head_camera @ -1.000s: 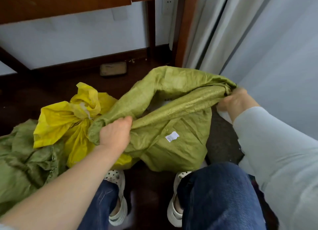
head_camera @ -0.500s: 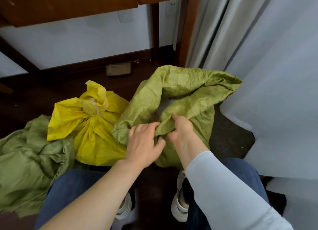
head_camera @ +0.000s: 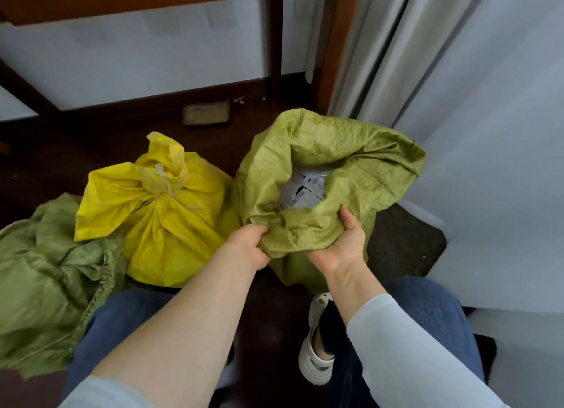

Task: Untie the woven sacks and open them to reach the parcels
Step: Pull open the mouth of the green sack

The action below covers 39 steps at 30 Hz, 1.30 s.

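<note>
A green woven sack (head_camera: pixel 360 160) stands on the dark floor in front of my knees, its mouth gaping upward. Inside shows a white parcel (head_camera: pixel 302 191) with a printed label. My left hand (head_camera: pixel 248 246) grips the near rim of the mouth on its left side. My right hand (head_camera: pixel 345 243) holds the same bunched rim from below on the right, palm up, thumb over the cloth. To the left sits a yellow sack (head_camera: pixel 164 221), its neck tied shut with a pale string. A second green sack (head_camera: pixel 45 285) lies crumpled at far left.
A wooden table leg (head_camera: pixel 334 44) and brace stand behind the sacks against a white wall. Grey curtains (head_camera: pixel 457 87) hang at the right. A small flat block (head_camera: pixel 206 113) lies by the skirting. My jeans-clad knees and white shoes (head_camera: pixel 314 352) are below.
The green sack's mouth has widened and now shows the white parcel. My hands moved from stretching the rim apart to gripping its near edge, and my right hand turned palm up.
</note>
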Each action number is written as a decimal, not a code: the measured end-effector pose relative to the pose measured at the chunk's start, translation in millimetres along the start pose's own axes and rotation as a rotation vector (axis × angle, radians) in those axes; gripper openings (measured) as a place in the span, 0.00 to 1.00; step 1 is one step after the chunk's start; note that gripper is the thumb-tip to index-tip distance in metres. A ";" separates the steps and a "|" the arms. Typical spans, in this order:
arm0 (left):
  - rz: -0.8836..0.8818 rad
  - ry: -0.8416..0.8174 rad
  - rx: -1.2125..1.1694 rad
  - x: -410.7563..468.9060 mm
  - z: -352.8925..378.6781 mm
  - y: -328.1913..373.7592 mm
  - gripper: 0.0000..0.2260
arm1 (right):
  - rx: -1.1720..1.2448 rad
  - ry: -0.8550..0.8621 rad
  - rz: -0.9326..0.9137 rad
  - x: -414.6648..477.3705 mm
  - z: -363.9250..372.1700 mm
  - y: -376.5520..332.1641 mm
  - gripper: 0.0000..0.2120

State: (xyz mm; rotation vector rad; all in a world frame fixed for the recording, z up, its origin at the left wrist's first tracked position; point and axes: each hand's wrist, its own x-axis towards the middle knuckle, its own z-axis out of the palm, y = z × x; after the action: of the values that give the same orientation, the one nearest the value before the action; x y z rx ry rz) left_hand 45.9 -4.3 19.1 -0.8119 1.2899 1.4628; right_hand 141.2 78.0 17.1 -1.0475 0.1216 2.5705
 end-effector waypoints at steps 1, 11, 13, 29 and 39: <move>0.023 -0.019 -0.096 1.8 2.0 1.9 0.11 | -0.017 -0.024 0.002 2.0 0.7 -3.7 0.27; 0.114 -0.174 -0.242 25.7 -5.8 19.2 0.23 | -0.315 0.599 -0.046 25.2 7.3 -60.5 0.25; 0.125 -0.171 -0.110 25.5 -4.5 24.3 0.24 | -0.658 0.802 -0.282 30.3 13.8 -74.6 0.28; 0.075 -0.142 -0.045 60.0 -21.8 37.3 0.26 | -3.180 -0.476 -1.237 106.4 97.2 -17.5 0.35; 0.309 0.283 0.720 71.6 -44.3 54.2 0.20 | -2.467 -0.081 -0.256 147.4 130.4 -16.2 0.07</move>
State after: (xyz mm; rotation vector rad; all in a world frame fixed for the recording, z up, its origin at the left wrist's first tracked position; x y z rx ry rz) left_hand -31.8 -27.6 -39.7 -0.3462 2.0574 0.9932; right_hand -36.2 164.5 10.3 -0.9621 -3.1968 1.1905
